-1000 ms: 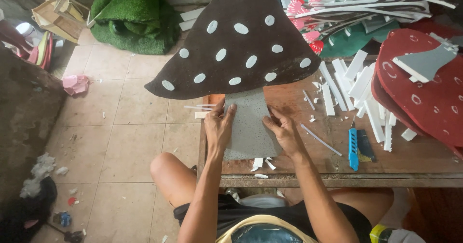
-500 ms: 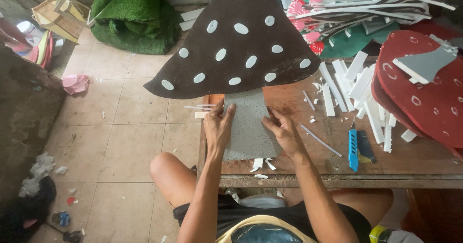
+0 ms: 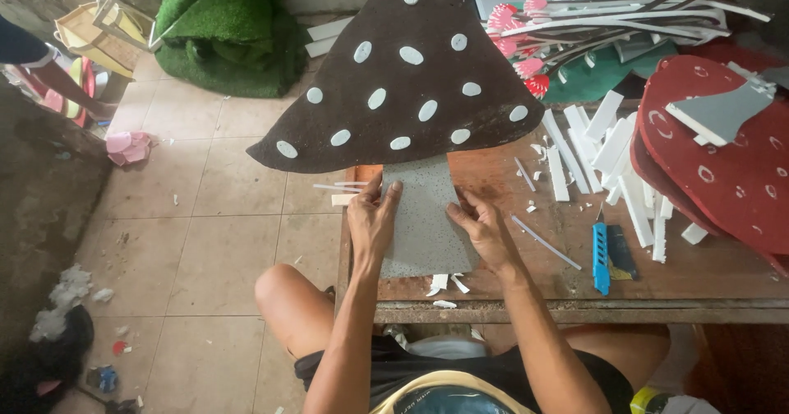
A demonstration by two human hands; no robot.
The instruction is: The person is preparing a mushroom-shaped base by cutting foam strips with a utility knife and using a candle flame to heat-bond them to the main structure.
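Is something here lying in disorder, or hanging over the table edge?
Yes. The brown mushroom cap overhangs the table on its left side. White offcut strips lie scattered to the right, with scraps at the front edge. Both hands, left and right, press the grey stem.

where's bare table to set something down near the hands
Bare wood lies between the right hand and the blue utility knife, and along the table's front edge. It is crowded behind, with white foam strips and the red cutout.
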